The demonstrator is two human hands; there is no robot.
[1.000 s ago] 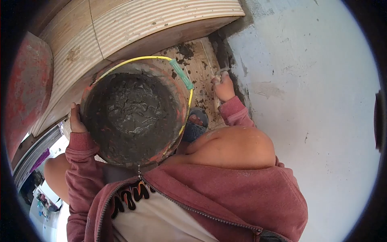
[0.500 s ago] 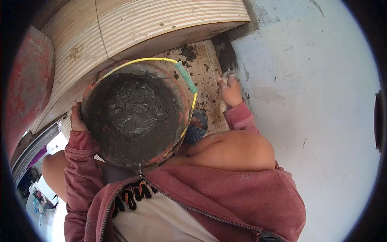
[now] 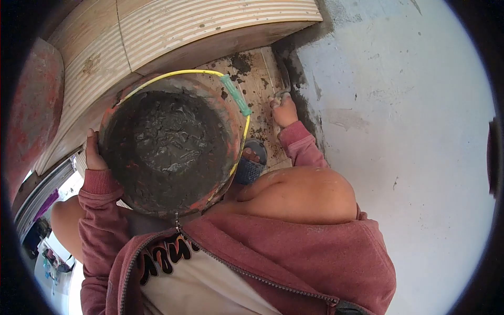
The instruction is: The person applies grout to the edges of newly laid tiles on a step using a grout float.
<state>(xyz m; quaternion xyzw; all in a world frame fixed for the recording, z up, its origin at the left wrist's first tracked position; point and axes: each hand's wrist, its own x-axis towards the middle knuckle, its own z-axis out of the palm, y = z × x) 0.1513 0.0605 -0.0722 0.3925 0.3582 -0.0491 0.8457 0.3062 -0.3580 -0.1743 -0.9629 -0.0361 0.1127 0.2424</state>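
Note:
Close in front of my body is a red bucket point(image 3: 109, 113) holding wet grey mortar point(image 3: 173, 137). My left hand point(image 3: 94, 151) grips the bucket's left rim. The yellow wire handle, with its green grip point(image 3: 236, 95), leans over the right side of the rim. Down by the foot of the wall, my right hand point(image 3: 284, 111) is closed around the handle of a trowel point(image 3: 284, 93). Its thin blade lies along the corner where floor meets wall and is seen mostly edge-on. Dark wet mortar point(image 3: 295, 68) coats that strip.
A pale painted wall point(image 3: 399, 131) rises on the right. A striped tiled step point(image 3: 220, 18) runs across the top. Mortar crumbs dot the tiled floor point(image 3: 261, 71). My sandalled foot point(image 3: 251, 163) is beside the bucket. A red, mortar-stained object point(image 3: 34, 105) stands at far left.
My right hand and the trowel have shifted slightly left, and more dark mortar shows on the wall's base beside them. My left hand stays on the bucket rim; the whole view has shifted a little.

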